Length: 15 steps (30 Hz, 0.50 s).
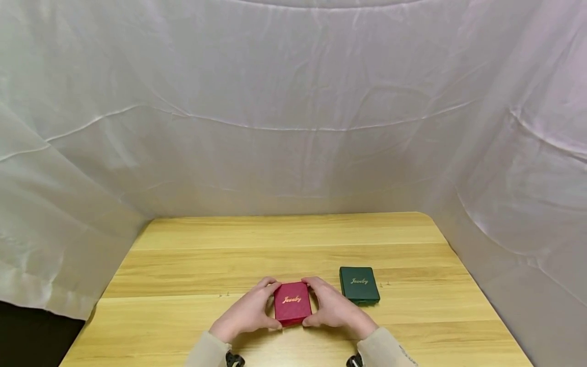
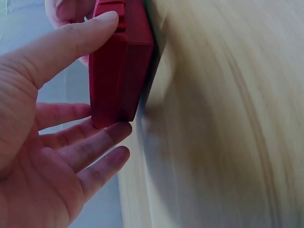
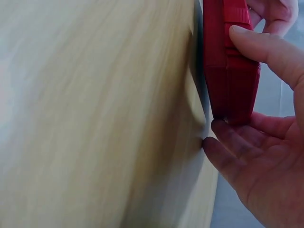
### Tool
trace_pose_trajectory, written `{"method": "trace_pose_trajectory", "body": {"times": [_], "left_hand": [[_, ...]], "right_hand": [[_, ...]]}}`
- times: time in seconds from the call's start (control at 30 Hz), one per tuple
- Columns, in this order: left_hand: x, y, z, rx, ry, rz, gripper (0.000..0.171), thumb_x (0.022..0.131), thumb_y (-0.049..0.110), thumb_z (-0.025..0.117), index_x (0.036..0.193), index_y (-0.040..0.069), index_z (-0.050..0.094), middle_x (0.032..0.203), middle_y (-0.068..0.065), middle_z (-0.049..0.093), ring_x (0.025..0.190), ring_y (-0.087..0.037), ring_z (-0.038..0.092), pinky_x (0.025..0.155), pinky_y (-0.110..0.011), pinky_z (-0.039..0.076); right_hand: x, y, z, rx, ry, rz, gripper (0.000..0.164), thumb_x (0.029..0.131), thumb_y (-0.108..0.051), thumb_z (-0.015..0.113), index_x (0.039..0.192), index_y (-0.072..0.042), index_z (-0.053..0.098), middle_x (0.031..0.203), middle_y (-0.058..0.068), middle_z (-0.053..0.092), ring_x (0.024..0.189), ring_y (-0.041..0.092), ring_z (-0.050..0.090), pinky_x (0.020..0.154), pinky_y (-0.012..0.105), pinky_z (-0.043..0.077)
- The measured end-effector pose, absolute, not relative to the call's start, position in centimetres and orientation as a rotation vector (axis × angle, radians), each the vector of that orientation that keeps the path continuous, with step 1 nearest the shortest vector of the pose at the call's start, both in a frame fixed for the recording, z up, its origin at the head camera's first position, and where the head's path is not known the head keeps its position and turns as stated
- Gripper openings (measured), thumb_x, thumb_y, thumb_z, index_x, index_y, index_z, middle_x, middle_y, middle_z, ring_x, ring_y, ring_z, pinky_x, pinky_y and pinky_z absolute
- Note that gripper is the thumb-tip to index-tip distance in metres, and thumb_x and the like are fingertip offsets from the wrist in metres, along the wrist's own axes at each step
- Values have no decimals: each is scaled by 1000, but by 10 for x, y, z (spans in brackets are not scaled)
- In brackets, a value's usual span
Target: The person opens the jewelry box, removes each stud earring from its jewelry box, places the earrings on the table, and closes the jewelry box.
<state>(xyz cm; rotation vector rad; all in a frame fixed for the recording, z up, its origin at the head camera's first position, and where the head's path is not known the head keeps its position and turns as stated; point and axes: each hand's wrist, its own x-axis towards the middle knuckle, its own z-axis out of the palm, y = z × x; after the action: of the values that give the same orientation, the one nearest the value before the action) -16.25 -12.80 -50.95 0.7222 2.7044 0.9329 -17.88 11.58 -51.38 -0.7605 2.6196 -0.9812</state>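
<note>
A red jewelry box point(image 1: 292, 300), its lid marked "Jewelry" in gold script, is held between both hands near the table's front. My left hand point(image 1: 251, 309) grips its left side, thumb on the near face and fingers at the far corner. From the right, my right hand point(image 1: 331, 307) grips it the same way. In the left wrist view the thumb presses the front of the red box point(image 2: 109, 71), close over the wood. The right wrist view shows the other thumb on the front of the box point(image 3: 232, 71), fingertips beneath its far end.
A dark green jewelry box point(image 1: 359, 284) with the same gold script lies on the wooden table point(image 1: 192, 265), just beyond the right hand. Pale cloth point(image 1: 293, 153) hangs behind the table and along both sides.
</note>
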Motion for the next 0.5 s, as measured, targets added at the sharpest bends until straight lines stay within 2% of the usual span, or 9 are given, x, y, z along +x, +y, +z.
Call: {"method": "trace_pose_trajectory", "body": {"times": [0.3,0.5], "left_hand": [[-164,-152,-498,728,2719,940,94,68,26,90,141,-9,43,139,-15,48,124,-33,50,103,-51,42],[-166,-170,-495,732,2725,970,93,65,21,90,141,-9,43,136,-16,52,123,-34,51,103,-52,42]], "right_hand": [[-182,94,-510,-790,2615,-952,92,68,-30,89,141,2,42,136,9,51,123,24,51,106,44,40],[-185,74,-506,-785,2611,-888,94,69,-32,89,143,1,41,139,10,50,125,24,49,106,43,40]]}}
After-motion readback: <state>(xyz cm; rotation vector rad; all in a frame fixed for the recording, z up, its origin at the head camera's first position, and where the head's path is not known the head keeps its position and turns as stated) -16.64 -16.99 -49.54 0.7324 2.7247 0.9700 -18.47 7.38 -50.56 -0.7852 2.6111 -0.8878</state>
